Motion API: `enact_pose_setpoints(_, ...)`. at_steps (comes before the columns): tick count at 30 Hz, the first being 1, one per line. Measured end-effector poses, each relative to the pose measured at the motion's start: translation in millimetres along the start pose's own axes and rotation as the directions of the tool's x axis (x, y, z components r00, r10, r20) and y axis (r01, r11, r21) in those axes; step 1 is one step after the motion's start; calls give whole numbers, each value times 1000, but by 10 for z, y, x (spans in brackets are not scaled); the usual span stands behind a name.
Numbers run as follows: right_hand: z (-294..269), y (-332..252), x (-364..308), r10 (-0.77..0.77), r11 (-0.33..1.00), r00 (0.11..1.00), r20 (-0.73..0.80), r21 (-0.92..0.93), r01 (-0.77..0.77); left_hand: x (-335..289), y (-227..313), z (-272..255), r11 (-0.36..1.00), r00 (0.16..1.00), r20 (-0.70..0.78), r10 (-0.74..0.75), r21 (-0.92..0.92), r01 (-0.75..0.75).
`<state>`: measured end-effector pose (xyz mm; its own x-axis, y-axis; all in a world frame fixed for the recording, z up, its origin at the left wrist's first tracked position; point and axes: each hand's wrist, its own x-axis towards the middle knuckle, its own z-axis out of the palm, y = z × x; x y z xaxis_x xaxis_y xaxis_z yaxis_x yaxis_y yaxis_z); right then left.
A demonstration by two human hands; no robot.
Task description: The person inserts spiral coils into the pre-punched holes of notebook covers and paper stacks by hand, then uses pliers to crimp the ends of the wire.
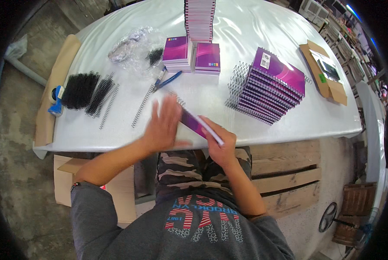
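My right hand [222, 141] grips a thin purple notebook [193, 123] by its near end, tilted above the table's front edge. A dark wire coil [177, 99] shows at the notebook's far end. Beside its left side is my left hand [163, 123], blurred by motion, with fingers stretched out and the palm turned toward the notebook. Whether it touches the notebook or coil, I cannot tell. Just beyond that hand lie blue-handled pliers [170, 80] and a single loose coil [143, 106].
Black coils [80, 90] lie in bundles at left, near a tape dispenser [56, 100]. Crumpled clear plastic [133, 50] and unbound purple booklets [207, 56] lie farther back, before a tall stack [199, 19]. Coil-bound notebooks [272, 89] are piled at right, near opened cardboard [321, 71].
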<state>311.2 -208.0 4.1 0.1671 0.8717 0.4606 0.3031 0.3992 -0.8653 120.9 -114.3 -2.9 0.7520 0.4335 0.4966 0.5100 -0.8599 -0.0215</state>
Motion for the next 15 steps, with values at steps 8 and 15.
enact_pose_setpoints(8, 76, -225, -91, -319, 941, 941, 114, -80, 329, -204, -17, -9, 994, 985, -169, 18, 112, 1)
enact_pose_setpoints(15, 70, -162, -188, -308, 935, 938, 161, -129, 329, -169, -67, -103, 975, 935, -344, 88, 220, -11)
